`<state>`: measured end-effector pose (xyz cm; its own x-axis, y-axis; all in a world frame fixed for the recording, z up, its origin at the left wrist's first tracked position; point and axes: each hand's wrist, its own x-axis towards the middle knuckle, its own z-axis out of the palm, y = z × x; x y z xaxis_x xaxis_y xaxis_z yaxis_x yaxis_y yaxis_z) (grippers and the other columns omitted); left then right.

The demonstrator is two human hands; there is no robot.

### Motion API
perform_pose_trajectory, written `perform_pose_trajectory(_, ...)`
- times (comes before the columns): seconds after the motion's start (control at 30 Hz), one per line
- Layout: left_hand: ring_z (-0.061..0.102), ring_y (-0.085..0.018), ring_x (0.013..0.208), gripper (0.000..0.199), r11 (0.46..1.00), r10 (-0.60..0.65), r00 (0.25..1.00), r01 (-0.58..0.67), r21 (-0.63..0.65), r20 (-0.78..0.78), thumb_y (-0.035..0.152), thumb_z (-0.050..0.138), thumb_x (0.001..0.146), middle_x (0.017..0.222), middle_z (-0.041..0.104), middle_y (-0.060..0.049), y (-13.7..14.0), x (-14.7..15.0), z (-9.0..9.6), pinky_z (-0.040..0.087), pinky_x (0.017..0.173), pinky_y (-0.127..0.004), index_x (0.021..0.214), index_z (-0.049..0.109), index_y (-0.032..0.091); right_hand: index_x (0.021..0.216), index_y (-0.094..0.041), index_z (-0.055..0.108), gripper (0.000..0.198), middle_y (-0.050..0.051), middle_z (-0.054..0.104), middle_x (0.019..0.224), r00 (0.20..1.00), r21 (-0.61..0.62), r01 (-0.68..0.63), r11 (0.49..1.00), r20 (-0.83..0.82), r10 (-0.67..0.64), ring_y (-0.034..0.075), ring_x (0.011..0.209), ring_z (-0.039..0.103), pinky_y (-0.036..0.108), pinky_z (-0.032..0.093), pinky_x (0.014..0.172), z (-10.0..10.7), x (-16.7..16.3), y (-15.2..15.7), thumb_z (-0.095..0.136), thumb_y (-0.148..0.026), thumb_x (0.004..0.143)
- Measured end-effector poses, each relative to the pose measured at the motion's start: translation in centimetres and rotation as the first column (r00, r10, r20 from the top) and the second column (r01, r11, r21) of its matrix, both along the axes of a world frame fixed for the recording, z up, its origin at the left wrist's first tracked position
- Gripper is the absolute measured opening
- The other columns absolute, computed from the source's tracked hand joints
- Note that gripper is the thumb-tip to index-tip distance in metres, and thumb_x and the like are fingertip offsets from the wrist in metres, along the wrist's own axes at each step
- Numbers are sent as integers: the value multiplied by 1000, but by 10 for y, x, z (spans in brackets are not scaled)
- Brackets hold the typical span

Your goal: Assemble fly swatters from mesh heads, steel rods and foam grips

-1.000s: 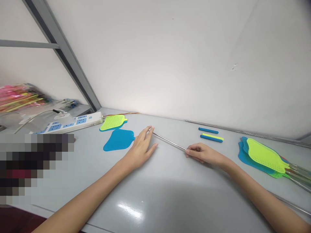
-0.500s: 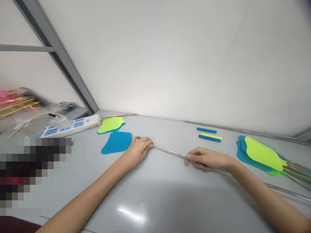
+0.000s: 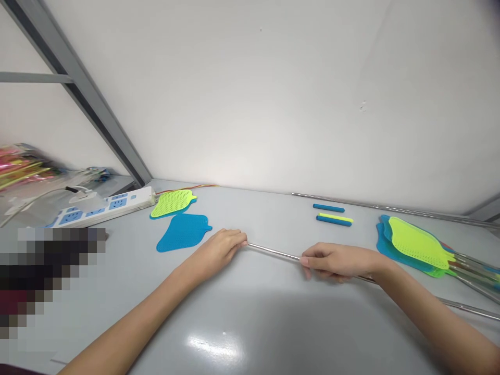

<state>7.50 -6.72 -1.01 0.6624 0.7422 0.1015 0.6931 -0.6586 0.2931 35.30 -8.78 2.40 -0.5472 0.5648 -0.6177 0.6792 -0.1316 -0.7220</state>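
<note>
A thin silvery metal rod (image 3: 273, 251) slants across the table, one end at the fingers of my left hand (image 3: 221, 249), which pinch it. Farther along, my right hand (image 3: 336, 262) grips the same rod between thumb and fingers. Beyond that hand the rod seems to run on under my right forearm. Just left of my left hand lies a flat blue fly swatter head (image 3: 182, 232), its short neck pointing at my fingers. Behind it, a yellow-green perforated swatter head (image 3: 172, 203) rests on a blue one.
Two blue tubes (image 3: 328, 208) and a yellow one (image 3: 344, 217) lie towards the wall. Stacked swatters (image 3: 417, 242) with metal handles are at right. More metal rods (image 3: 371, 204) line the wall. A power strip (image 3: 133, 200) and bagged items (image 3: 23, 166) occupy the left.
My left hand has come away from the blue swatter head, uncovering its neck. Both hands have shifted slightly towards me with the rod. The view has turned a little.
</note>
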Motion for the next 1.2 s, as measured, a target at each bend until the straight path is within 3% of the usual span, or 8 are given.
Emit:
perform_pose_trajectory(0.23, 47, -13, 67, 25, 998, -64, 996, 62, -33, -66, 19, 25, 90, 70, 51, 2, -9, 7, -4, 32, 69, -27, 71, 41, 19, 78, -18, 55, 41, 0, 41, 66, 996, 2, -15, 1000, 89, 14, 6, 46, 32, 19, 28, 42, 1, 5, -3, 37, -54, 79)
perform_pose_trajectory(0.57, 48, -13, 63, 21, 995, -99, 986, 96, -24, -131, 12, 29, 86, 68, 54, 2, -14, 13, -10, 30, 67, -26, 72, 42, 19, 71, -16, 50, 38, -3, 38, 58, 1000, -160, -23, 987, 4, 24, 4, 42, 24, 19, 19, 38, -9, 11, 0, 39, -51, 79)
perform_pose_trajectory(0.83, 48, -13, 58, 22, 992, -127, 978, 127, -10, -168, 6, 29, 82, 67, 57, 1, -17, 18, -9, 30, 63, -27, 72, 44, 19, 74, -16, 52, 39, -1, 40, 63, 999, -173, -50, 984, -8, 49, 5, 46, 29, 16, 20, 36, -14, 14, 0, 40, -52, 79)
perform_pose_trajectory(1.1, 46, -14, 54, 22, 991, -116, 978, 125, 40, -176, 10, 31, 84, 62, 56, 0, -20, 21, -11, 30, 59, -28, 70, 44, 19, 75, -17, 50, 35, -3, 36, 61, 994, -281, -99, 954, -79, 80, 4, 43, 25, 15, 17, 34, -28, 11, 5, 42, -51, 78)
perform_pose_trajectory(1.2, 46, -14, 51, 19, 984, -168, 965, 175, 17, -201, 10, 32, 83, 62, 56, 1, -26, 27, -13, 30, 58, -28, 72, 45, 19, 74, -17, 49, 34, -6, 29, 55, 991, -341, -110, 934, -111, 76, 4, 41, 22, 16, 14, 33, -32, 4, 4, 43, -50, 78)
